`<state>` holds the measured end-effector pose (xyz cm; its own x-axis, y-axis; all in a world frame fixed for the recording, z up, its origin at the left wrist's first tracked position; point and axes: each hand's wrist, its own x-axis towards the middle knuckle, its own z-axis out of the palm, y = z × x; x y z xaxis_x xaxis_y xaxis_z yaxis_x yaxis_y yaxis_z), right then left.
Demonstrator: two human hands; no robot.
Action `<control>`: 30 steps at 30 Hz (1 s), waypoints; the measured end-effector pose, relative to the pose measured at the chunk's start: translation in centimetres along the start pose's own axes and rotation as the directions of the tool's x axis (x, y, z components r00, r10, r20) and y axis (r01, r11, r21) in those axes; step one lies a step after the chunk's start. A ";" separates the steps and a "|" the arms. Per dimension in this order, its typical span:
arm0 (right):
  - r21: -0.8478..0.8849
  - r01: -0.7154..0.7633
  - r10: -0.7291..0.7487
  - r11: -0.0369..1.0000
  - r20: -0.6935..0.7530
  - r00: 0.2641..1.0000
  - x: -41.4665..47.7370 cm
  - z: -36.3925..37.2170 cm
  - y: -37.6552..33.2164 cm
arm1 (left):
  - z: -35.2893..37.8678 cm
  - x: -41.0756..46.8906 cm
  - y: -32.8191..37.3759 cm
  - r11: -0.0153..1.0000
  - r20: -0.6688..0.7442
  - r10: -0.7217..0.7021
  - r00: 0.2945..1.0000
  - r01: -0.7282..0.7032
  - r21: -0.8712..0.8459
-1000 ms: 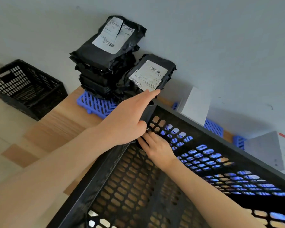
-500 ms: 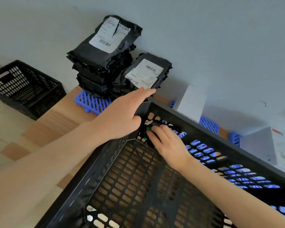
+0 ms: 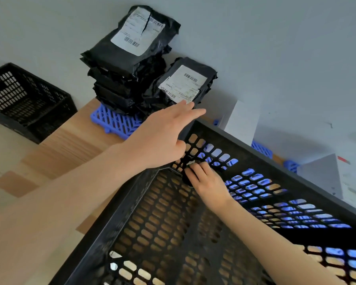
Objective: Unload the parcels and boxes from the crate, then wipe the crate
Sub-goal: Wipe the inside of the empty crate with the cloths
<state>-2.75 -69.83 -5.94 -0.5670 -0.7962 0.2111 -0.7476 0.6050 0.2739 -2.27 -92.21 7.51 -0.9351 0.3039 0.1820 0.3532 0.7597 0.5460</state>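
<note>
Black crate [image 3: 261,150] corner under flat left hand [image 3: 160,138]; right hand [image 3: 210,183] presses dark wad [image 3: 187,178].

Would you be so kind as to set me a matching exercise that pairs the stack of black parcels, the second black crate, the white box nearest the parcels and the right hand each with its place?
Things
1. stack of black parcels
2. second black crate
3. white box
4. right hand

Places
A. inside the near crate, at its far corner
B. on the floor at the far left
C. on the blue grid mat by the wall
D. behind the near crate's far wall

Pairs: 1-C, 2-B, 3-D, 4-A
</note>
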 end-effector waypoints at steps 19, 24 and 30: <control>0.010 -0.138 0.139 0.990 -0.128 0.982 -3.8 -13.3 5.5 | -0.2 -0.2 0.1 1.000 0.012 -0.027 1.000 0.027 0.009; 0.013 -0.191 0.190 0.982 -0.200 0.961 -4.2 -12.2 5.5 | -0.1 -0.1 0.1 0.999 0.007 -0.030 1.000 0.031 -0.017; -0.068 -0.020 0.024 0.998 0.060 0.998 -5.5 -2.4 2.3 | 0.0 -0.1 0.1 0.999 -0.012 -0.032 0.999 0.031 -0.033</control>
<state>-0.47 -64.05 -4.26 -0.6042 -0.7804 0.1609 -0.7112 0.6192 0.3328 -2.15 -92.22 7.55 -0.9461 0.2727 0.1746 0.3227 0.7493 0.5783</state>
